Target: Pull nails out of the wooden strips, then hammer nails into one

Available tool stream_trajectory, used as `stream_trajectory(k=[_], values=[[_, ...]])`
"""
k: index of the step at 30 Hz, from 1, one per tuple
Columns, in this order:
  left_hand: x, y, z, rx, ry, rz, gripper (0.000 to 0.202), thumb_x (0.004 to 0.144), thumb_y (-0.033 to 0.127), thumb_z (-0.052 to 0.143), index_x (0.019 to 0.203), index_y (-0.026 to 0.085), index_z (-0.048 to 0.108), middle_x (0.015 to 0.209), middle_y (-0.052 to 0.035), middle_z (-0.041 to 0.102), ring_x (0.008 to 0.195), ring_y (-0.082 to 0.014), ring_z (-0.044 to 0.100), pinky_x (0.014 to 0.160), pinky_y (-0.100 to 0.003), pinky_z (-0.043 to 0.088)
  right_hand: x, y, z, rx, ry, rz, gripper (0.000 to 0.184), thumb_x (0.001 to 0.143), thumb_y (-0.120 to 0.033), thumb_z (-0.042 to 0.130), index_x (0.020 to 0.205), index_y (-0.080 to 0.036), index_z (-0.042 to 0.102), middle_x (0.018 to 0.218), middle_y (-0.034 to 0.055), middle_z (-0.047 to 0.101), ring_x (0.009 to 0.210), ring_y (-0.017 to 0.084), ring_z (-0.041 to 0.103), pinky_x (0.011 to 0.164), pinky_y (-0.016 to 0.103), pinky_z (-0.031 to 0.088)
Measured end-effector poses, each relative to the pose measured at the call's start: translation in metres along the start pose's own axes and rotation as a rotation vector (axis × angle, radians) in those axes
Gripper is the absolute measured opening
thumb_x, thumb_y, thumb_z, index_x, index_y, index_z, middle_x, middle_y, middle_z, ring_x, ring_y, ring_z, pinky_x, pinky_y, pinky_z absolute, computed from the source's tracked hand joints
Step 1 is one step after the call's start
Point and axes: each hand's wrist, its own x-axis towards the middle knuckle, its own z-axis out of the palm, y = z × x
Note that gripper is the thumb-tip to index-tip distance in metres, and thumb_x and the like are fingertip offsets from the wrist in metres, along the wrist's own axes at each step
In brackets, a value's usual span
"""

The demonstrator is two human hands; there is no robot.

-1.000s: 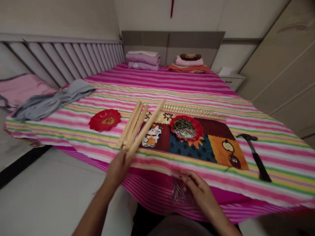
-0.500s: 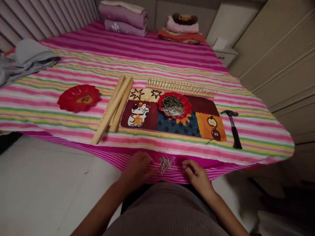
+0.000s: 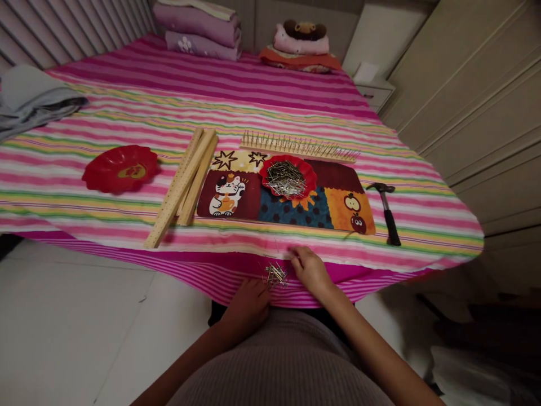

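Observation:
A small heap of thin metal nails (image 3: 274, 275) lies on the striped sheet (image 3: 296, 101) where it hangs over the bed's near edge. My left hand (image 3: 247, 307) sits just below the heap, fingers curled against the cloth. My right hand (image 3: 310, 269) is beside the heap on its right, with its fingertips pinched together at the bed's edge; what they pinch is too small to name. Three wooden strips with holes (image 3: 183, 183) lie stacked on the bed to the left. Further back lies a strip with nails standing in it (image 3: 298, 148).
A patchwork mat (image 3: 338, 200) carries a red dish full of nails (image 3: 287, 177). An empty red dish (image 3: 120, 168) sits on the left and a hammer (image 3: 386, 211) on the right. Folded bedding (image 3: 198, 25), grey clothes (image 3: 34, 101), a nightstand (image 3: 372, 84) and wardrobe doors surround the bed.
My left hand laid its wooden strip on the stack and came down under the nail heap. My right hand moved up and left to the bed's edge. The view tilted down.

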Motion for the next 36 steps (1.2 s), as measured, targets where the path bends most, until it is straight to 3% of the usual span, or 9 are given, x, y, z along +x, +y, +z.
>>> stream_trajectory(k=[3, 7, 11, 15, 18, 24, 29, 32, 36], values=[[-0.005, -0.004, 0.004, -0.036, 0.040, 0.023, 0.006, 0.080, 0.011, 0.057, 0.080, 0.018, 0.058, 0.085, -0.0050, 0.061, 0.085, -0.0216, 0.053, 0.073, -0.034, 0.035, 0.024, -0.015, 0.012, -0.081, -0.033, 0.013, 0.027, 0.091, -0.026, 0.045, 0.107, -0.013, 0.062, 0.108, 0.0170, 0.064, 0.096, 0.026, 0.062, 0.084, 0.036, 0.046], [-0.009, -0.011, 0.011, -0.091, 0.082, 0.052, 0.006, 0.079, 0.012, 0.057, 0.077, 0.018, 0.057, 0.080, -0.0038, 0.059, 0.080, -0.0196, 0.051, 0.068, -0.031, 0.032, 0.036, -0.023, 0.021, -0.128, -0.147, -0.039, 0.020, 0.086, -0.012, 0.048, 0.097, -0.014, 0.065, 0.100, 0.0129, 0.066, 0.091, 0.022, 0.062, 0.081, 0.032, 0.045], [-0.014, -0.013, 0.012, -0.153, 0.111, 0.048, 0.006, 0.080, 0.013, 0.056, 0.079, 0.018, 0.058, 0.081, -0.0027, 0.060, 0.079, -0.0185, 0.050, 0.068, -0.030, 0.032, 0.012, -0.008, 0.004, -0.089, -0.242, -0.129, 0.021, 0.084, -0.014, 0.052, 0.101, -0.019, 0.065, 0.101, 0.0065, 0.068, 0.094, 0.018, 0.062, 0.085, 0.028, 0.046], [-0.016, -0.011, 0.009, -0.226, 0.132, 0.039, 0.007, 0.081, 0.013, 0.055, 0.078, 0.019, 0.057, 0.081, -0.0020, 0.061, 0.078, -0.0176, 0.050, 0.069, -0.030, 0.033, -0.022, 0.012, -0.016, -0.120, -0.219, 0.018, 0.044, 0.083, -0.020, 0.054, 0.127, -0.014, 0.055, 0.120, 0.0152, 0.062, 0.107, 0.024, 0.061, 0.093, 0.037, 0.046], [-0.015, -0.012, 0.010, -0.247, 0.149, 0.038, 0.006, 0.080, 0.014, 0.056, 0.078, 0.019, 0.057, 0.081, -0.0015, 0.061, 0.078, -0.0173, 0.050, 0.068, -0.029, 0.033, -0.035, 0.015, -0.007, -0.168, -0.302, 0.055, 0.059, 0.076, -0.015, 0.059, 0.135, -0.012, 0.049, 0.132, 0.0195, 0.054, 0.118, 0.028, 0.056, 0.097, 0.039, 0.044], [-0.014, -0.015, 0.018, -0.221, 0.165, 0.050, 0.005, 0.081, 0.016, 0.056, 0.077, 0.020, 0.058, 0.078, -0.0016, 0.060, 0.076, -0.0174, 0.050, 0.067, -0.029, 0.032, -0.022, -0.002, 0.028, -0.131, -0.229, 0.037, 0.065, 0.073, -0.007, 0.053, 0.138, -0.013, 0.045, 0.134, 0.0174, 0.052, 0.120, 0.026, 0.054, 0.102, 0.038, 0.043], [-0.017, -0.014, 0.017, -0.220, 0.188, 0.038, 0.006, 0.082, 0.016, 0.056, 0.077, 0.019, 0.058, 0.079, -0.0019, 0.061, 0.077, -0.0174, 0.050, 0.068, -0.030, 0.032, -0.016, -0.004, 0.017, -0.206, -0.260, -0.104, 0.061, 0.074, -0.009, 0.053, 0.135, -0.014, 0.050, 0.131, 0.0162, 0.052, 0.119, 0.027, 0.050, 0.103, 0.040, 0.040], [-0.017, -0.013, 0.016, -0.231, 0.178, 0.036, 0.008, 0.083, 0.016, 0.054, 0.077, 0.020, 0.058, 0.079, -0.0021, 0.061, 0.077, -0.0175, 0.050, 0.068, -0.030, 0.033, -0.017, -0.002, 0.011, -0.278, -0.217, -0.089, 0.064, 0.072, -0.012, 0.059, 0.135, -0.013, 0.049, 0.134, 0.0181, 0.048, 0.121, 0.031, 0.045, 0.103, 0.044, 0.038], [-0.015, -0.013, 0.015, -0.229, 0.163, 0.032, 0.008, 0.083, 0.017, 0.053, 0.078, 0.020, 0.058, 0.078, -0.0024, 0.061, 0.077, -0.0178, 0.050, 0.068, -0.030, 0.034, -0.019, -0.008, 0.020, -0.196, -0.285, -0.102, 0.060, 0.072, -0.012, 0.058, 0.132, -0.017, 0.051, 0.126, 0.0140, 0.052, 0.115, 0.027, 0.049, 0.100, 0.040, 0.040]])
